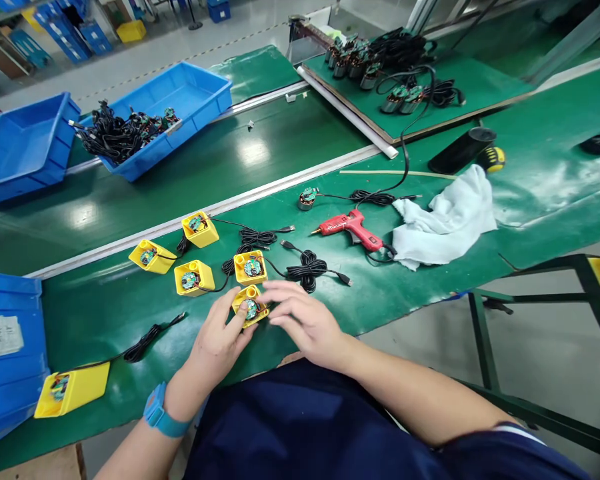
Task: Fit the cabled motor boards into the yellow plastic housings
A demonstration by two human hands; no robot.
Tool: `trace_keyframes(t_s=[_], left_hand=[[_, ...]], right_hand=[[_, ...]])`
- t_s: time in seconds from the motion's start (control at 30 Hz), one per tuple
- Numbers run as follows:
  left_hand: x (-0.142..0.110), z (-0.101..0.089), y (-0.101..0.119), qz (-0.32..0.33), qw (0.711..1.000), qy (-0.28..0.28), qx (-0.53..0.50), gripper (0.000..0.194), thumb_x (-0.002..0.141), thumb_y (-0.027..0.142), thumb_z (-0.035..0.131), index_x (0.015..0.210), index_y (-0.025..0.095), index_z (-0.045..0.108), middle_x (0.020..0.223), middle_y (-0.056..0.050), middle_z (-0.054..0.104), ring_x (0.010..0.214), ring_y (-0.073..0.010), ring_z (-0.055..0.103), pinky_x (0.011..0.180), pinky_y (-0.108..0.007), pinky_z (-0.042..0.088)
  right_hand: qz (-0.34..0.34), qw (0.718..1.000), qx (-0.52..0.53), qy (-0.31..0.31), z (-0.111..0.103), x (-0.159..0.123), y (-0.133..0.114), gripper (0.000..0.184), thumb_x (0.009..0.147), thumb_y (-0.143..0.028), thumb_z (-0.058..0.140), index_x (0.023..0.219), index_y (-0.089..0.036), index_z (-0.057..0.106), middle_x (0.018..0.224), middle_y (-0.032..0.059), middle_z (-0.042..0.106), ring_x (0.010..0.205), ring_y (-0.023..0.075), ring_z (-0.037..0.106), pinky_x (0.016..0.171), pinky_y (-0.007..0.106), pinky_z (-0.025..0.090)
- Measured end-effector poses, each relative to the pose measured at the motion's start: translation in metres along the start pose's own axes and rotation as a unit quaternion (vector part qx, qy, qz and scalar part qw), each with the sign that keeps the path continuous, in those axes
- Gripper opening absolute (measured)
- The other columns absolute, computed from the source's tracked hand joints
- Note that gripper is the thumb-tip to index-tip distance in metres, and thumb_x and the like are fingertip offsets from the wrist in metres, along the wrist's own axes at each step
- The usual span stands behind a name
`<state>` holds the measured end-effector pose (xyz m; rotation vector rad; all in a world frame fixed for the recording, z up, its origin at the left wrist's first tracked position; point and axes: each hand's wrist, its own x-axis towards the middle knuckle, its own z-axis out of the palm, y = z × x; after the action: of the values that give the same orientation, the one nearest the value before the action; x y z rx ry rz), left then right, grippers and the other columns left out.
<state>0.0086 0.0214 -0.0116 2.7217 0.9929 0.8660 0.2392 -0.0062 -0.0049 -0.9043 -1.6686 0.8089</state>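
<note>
Left hand (pixel 219 337) gripping yellow box (pixel 251 308), right hand (pixel 307 323) part-open with curled fingers at its right side, contact unclear, glue gun (pixel 353 228) up and right of box, on desk (pixel 370 293)

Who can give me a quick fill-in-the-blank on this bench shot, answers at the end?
The left hand holds a ____ housing. The blue wristband is on the ____ arm. The glue gun lying on the green bench is ____. Counting the held one, there are ____ such housings with circuit boards inside.

Missing words, in order: yellow; left; red; six.
</note>
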Motion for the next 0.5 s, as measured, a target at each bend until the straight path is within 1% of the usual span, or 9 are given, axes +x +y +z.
trace_keyframes(t_s=[0.07,0.1,0.13,0.2,0.27,0.33,0.37,0.43,0.5], left_hand=[[-0.001,0.0,0.0,-0.003,1.0,-0.006,0.0,0.049,0.093,0.011,0.069,0.139,0.019,0.054,0.139,-0.024,0.059,0.127,-0.0337,0.065,0.097,-0.049,0.064],[-0.001,0.0,0.0,-0.004,1.0,-0.009,0.0,0.048,0.093,0.012,0.069,0.138,0.018,0.054,0.139,-0.025,0.059,0.127,-0.0341,0.064,0.097,-0.049,0.064],[-0.001,0.0,-0.001,-0.004,1.0,-0.01,0.001,0.047,0.093,0.012,0.069,0.137,0.018,0.054,0.139,-0.025,0.059,0.127,-0.0343,0.064,0.096,-0.05,0.064],[-0.002,0.0,-0.001,-0.006,1.0,-0.012,0.001,0.046,0.093,0.012,0.069,0.136,0.017,0.055,0.139,-0.026,0.058,0.127,-0.0346,0.064,0.096,-0.05,0.064],[-0.002,0.0,-0.001,-0.008,1.0,-0.013,-0.003,0.046,0.093,0.011,0.069,0.136,0.017,0.055,0.139,-0.026,0.058,0.127,-0.0345,0.064,0.097,-0.051,0.063],[-0.001,0.0,-0.001,-0.006,1.0,-0.014,-0.01,0.046,0.092,0.011,0.069,0.136,0.017,0.055,0.139,-0.026,0.058,0.126,-0.0343,0.064,0.097,-0.05,0.063],[-0.001,0.0,-0.001,-0.004,1.0,-0.013,-0.013,0.047,0.092,0.01,0.069,0.136,0.017,0.054,0.139,-0.026,0.058,0.126,-0.0341,0.064,0.096,-0.05,0.063],[-0.001,0.0,-0.002,0.0,1.0,-0.012,-0.014,0.046,0.092,0.01,0.07,0.135,0.017,0.054,0.139,-0.026,0.058,0.126,-0.0341,0.064,0.096,-0.05,0.063],[-0.001,0.001,-0.004,0.002,1.0,-0.013,-0.009,0.046,0.092,0.01,0.07,0.135,0.017,0.054,0.139,-0.026,0.058,0.127,-0.0344,0.064,0.095,-0.05,0.064]], right_hand=[[0.105,0.98,0.168,0.007,-0.016,-0.007,-0.011,0.015,0.107,-0.027,0.054,0.095,-0.021,0.061,0.089,0.0065,0.076,0.097,0.0222,0.075,0.085,0.042,0.062],[0.157,0.958,0.241,0.015,-0.026,-0.012,-0.016,0.018,0.107,-0.032,0.056,0.092,-0.021,0.058,0.074,0.0014,0.07,0.074,0.0186,0.072,0.069,0.035,0.06],[0.203,0.933,0.295,0.03,-0.038,-0.018,-0.021,0.023,0.105,-0.037,0.059,0.089,-0.021,0.056,0.063,-0.004,0.06,0.055,0.0142,0.062,0.055,0.029,0.052],[0.282,0.897,0.337,0.056,-0.068,-0.036,-0.028,0.034,0.1,-0.049,0.066,0.084,-0.022,0.053,0.053,-0.0111,0.041,0.038,0.007,0.035,0.044,0.022,0.031],[0.356,0.881,0.306,0.058,-0.102,-0.066,-0.032,0.044,0.092,-0.06,0.071,0.076,-0.023,0.052,0.049,-0.0122,0.032,0.039,0.0058,0.023,0.045,0.024,0.024],[0.43,0.866,0.257,0.009,-0.135,-0.107,-0.031,0.05,0.088,-0.066,0.072,0.069,-0.025,0.053,0.044,-0.0112,0.026,0.039,0.0072,0.022,0.046,0.028,0.023],[0.459,0.862,0.214,0.025,-0.149,-0.13,-0.028,0.052,0.086,-0.072,0.07,0.067,-0.025,0.054,0.044,-0.0112,0.023,0.039,0.0072,0.022,0.047,0.03,0.02],[0.5,0.859,0.09,0.066,-0.168,-0.178,-0.019,0.064,0.089,-0.086,0.05,0.065,-0.026,0.057,0.042,-0.01,0.019,0.036,0.0078,0.022,0.045,0.034,0.018],[0.491,0.86,-0.127,0.057,-0.177,-0.22,-0.006,0.064,0.094,-0.08,0.044,0.062,-0.026,0.06,0.041,-0.0028,0.032,0.034,0.0118,0.032,0.043,0.034,0.024]])
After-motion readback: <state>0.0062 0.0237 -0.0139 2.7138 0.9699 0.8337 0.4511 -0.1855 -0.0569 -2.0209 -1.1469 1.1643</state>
